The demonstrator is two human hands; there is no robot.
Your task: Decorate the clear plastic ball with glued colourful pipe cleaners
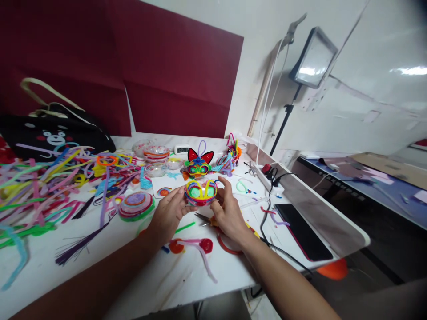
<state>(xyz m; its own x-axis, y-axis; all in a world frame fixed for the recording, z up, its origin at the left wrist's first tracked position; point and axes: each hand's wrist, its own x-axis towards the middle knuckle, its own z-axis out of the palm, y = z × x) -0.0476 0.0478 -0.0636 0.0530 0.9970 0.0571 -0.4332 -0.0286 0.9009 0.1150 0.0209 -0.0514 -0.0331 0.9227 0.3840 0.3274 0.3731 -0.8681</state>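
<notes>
Between my two hands is a clear plastic half-ball (201, 192) trimmed with yellow, red, green and blue pipe cleaners. My left hand (171, 208) grips its left side, fingers closed against the rim. On the right side, my right hand (227, 208) pinches the lower rim, its index finger raised near the top. Just behind stands a finished-looking animal-head ornament (199, 164) with red-and-black ears and a purple loop. Scissors (204, 218) lie under my right hand, their handles partly hidden by it. A coiled pink and orange pipe-cleaner disc (136, 205) lies left of my left hand.
Loose pipe cleaners (36, 191) are heaped at the left, before a black bag (55, 129). Clear bowls (156, 153) stand at the back. A phone (303, 232), black cables (267, 222) and a power strip (270, 180) occupy the right side.
</notes>
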